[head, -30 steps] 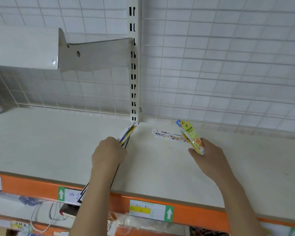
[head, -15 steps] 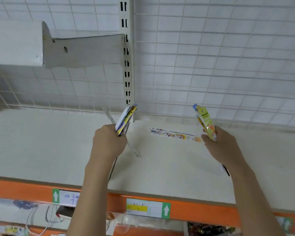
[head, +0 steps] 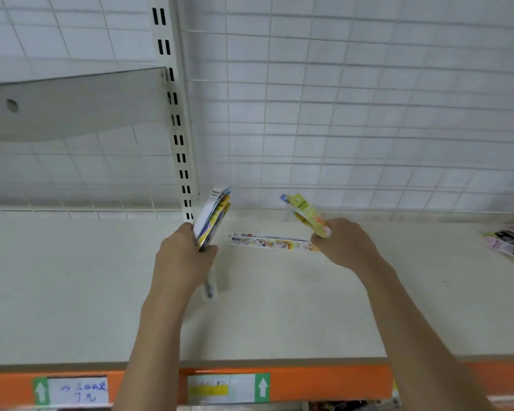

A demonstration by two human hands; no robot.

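Note:
My left hand (head: 183, 262) grips a stack of flat carded packs (head: 213, 216), held upright above the cream shelf board (head: 72, 286); their lower ends stick out below the fist. My right hand (head: 347, 244) holds a single yellow-green carded pack (head: 307, 213), tilted up to the left. Between the two hands one long carded pack (head: 270, 241) lies flat on the board near the back.
A white slotted upright (head: 178, 123) and wire grid backing (head: 353, 114) stand behind the shelf. A white bracket of an upper shelf (head: 72, 105) juts out at left. More packs (head: 511, 241) lie at the far right. An orange front rail (head: 309, 381) carries price labels.
Both hands have stayed lifted off the board with their packs and drawn a little nearer each other. The view has shifted right, bringing the packs at the far right into sight.

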